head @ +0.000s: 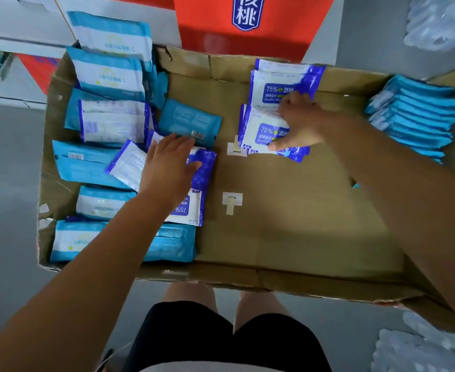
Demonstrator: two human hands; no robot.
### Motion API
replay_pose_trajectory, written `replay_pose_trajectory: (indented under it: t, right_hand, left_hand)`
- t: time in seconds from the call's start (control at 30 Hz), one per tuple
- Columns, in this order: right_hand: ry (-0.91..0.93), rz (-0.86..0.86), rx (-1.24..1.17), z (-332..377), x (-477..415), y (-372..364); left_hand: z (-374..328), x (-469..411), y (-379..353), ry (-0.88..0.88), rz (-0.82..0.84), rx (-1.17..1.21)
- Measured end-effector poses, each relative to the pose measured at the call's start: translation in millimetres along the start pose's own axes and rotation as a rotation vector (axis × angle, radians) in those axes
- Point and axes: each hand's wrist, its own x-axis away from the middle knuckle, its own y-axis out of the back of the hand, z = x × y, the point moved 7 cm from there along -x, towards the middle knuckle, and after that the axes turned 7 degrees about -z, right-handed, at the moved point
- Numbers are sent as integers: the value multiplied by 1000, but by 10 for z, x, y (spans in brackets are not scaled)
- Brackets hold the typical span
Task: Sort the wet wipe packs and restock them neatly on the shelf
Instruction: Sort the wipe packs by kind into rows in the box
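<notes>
A flat cardboard box holds wet wipe packs. Mixed light-blue packs and dark-blue 75% alcohol packs lie jumbled on its left side. My left hand rests flat on a dark-blue pack there, fingers spread, gripping nothing. Two small stacks of dark-blue alcohol packs sit at the far middle. My right hand presses on the nearer stack, thumb at its front edge. A neat row of light-blue packs stands on edge at the right.
A red carton with a blue label stands behind the box. Shrink-wrapped bottle packs lie at the upper right and lower right. Grey shelf edges show at the upper left. My knees are below the box's near edge.
</notes>
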Motion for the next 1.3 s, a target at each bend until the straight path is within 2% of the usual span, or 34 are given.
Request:
replay_pose_trajectory:
  t: [0.1, 0.27, 0.47, 0.7, 0.83, 0.93, 1.03, 1.1, 1.3]
  right_hand:
    - [-13, 22, -82, 41, -42, 12]
    - [-34, 19, 108, 105, -26, -12]
    - [-53, -436, 177, 27, -39, 330]
    - [-22, -524, 157, 171, 89, 274]
    - [128, -653, -9, 627, 299, 280]
    - [230, -561, -220, 1166, 383, 90]
    - [150, -388, -390, 1557, 327, -204]
    - [62, -309, -417, 1686, 288, -379]
    - [-132, -401, -471, 1720, 478, -482]
  left_hand:
    - [38, -23, 4, -27, 19, -9]
    - [43, -59, 42, -44, 8, -39]
    - [213, -29, 179, 24, -92, 49]
    - [566, 295, 443, 110, -314, 72]
    - [812, 539, 516, 349, -347, 132]
    - [982, 648, 492, 512, -335, 223]
    - [1054, 673, 489, 564, -297, 294]
    - [1093, 644, 507, 566, -273, 349]
    - [1288, 549, 419, 555, -80, 400]
